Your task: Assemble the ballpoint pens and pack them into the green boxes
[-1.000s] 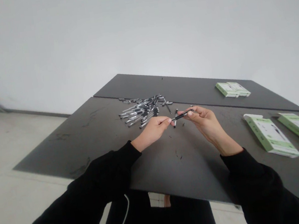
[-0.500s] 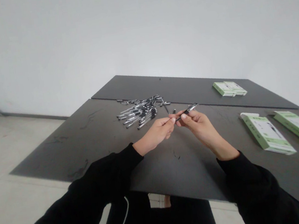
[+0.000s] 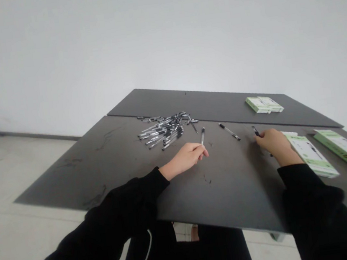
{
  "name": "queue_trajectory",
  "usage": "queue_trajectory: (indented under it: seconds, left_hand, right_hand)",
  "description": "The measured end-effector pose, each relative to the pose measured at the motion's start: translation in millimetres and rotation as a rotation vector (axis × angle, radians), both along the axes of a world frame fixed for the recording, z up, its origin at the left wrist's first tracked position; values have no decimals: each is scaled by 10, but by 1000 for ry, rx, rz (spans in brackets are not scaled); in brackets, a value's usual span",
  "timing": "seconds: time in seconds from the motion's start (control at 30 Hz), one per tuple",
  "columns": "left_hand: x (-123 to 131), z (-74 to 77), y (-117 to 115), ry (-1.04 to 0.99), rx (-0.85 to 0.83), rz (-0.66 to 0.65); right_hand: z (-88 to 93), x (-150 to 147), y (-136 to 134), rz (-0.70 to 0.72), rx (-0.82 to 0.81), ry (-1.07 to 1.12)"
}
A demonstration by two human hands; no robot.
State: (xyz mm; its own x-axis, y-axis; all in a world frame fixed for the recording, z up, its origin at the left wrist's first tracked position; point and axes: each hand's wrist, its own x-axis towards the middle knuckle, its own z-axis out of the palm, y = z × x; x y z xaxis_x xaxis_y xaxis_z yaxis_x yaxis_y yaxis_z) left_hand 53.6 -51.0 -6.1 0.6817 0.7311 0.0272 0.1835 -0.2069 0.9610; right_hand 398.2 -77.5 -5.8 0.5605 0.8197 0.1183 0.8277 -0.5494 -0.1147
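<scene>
My left hand (image 3: 187, 157) rests on the dark table (image 3: 107, 155) with its fingers curled, the fingertips touching the near end of a pen part (image 3: 202, 135) that lies just beyond them. My right hand (image 3: 275, 142) is lower on the table to the right, fingers closed on a black pen (image 3: 255, 131) whose tip sticks out past the knuckles. Between the two hands a single pen (image 3: 229, 131) lies loose. A pile of several black and silver pens (image 3: 163, 129) sits behind my left hand.
A green and white box (image 3: 312, 154) lies right next to my right hand, another green box (image 3: 346, 148) further right, and a third green box (image 3: 264, 104) on the far table panel. Small dark bits (image 3: 207, 180) lie near the front. The floor is at left.
My hands came apart. The right hand moved right and down to the table with the pen, beside the green box. The left hand sank to the table.
</scene>
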Motion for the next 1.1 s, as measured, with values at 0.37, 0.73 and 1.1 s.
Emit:
queue_trajectory:
  seconds: [0.37, 0.73, 1.1]
  left_hand:
    - [-63, 12, 159, -13, 59, 155]
    - [-90, 40, 198, -138, 112, 270]
    - [-82, 104, 212, -446, -172, 502]
  right_hand:
    - [-23, -316, 308, 165, 87, -68]
    - [192, -989, 316, 242, 252, 137]
    - [311, -1989, 352, 764, 200, 298]
